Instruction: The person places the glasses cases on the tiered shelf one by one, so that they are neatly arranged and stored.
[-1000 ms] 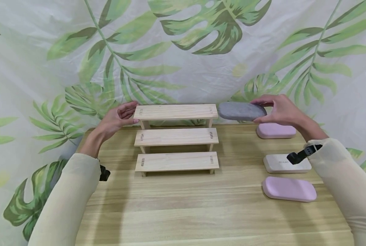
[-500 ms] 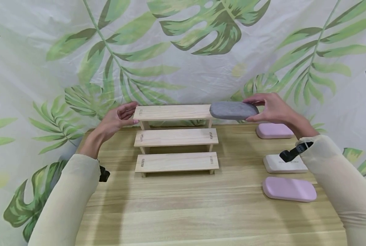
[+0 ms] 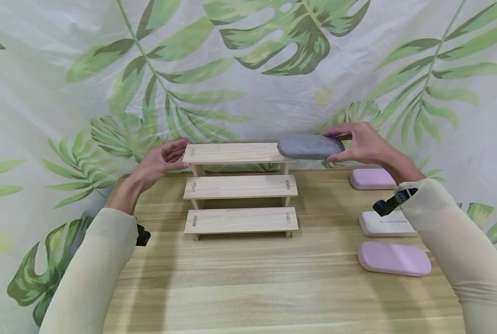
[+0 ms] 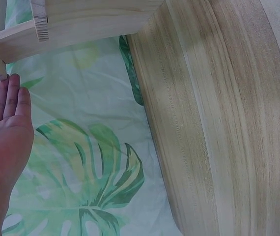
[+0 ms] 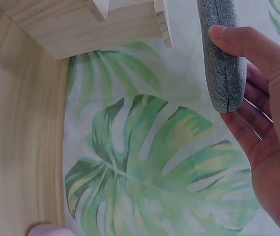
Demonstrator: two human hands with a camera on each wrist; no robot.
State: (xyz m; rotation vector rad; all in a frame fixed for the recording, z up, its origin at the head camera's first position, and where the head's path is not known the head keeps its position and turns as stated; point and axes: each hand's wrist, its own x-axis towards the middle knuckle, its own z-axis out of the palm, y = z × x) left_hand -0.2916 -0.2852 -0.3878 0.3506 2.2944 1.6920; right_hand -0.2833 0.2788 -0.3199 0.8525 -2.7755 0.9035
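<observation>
Thumb and fingers of my right hand (image 3: pixel 367 146) pinch one end of a grey fabric glasses case (image 3: pixel 309 146). The right wrist view shows a seam along the case's (image 5: pixel 223 64) edge, with the thumb on one face and the fingers behind. In the head view the case overlaps the right end of the top shelf of a three-step wooden rack (image 3: pixel 232 153). At that shelf's left end, my left hand (image 3: pixel 158 162) touches the edge, thumb tip by the front corner. Its fingers (image 4: pixel 12 101) look straight in the left wrist view.
On the right of the wooden table (image 3: pixel 248 283) lie a pink case (image 3: pixel 371 179), a white case (image 3: pixel 386 224) with lettering and another pink case (image 3: pixel 393 259). The right forearm passes over them. A leaf-print cloth (image 3: pixel 273 102) hangs behind the rack.
My right hand has carried the grey glasses case to the left, from beside the top shelf to over its right end. The left hand stays at the shelf's left end.
</observation>
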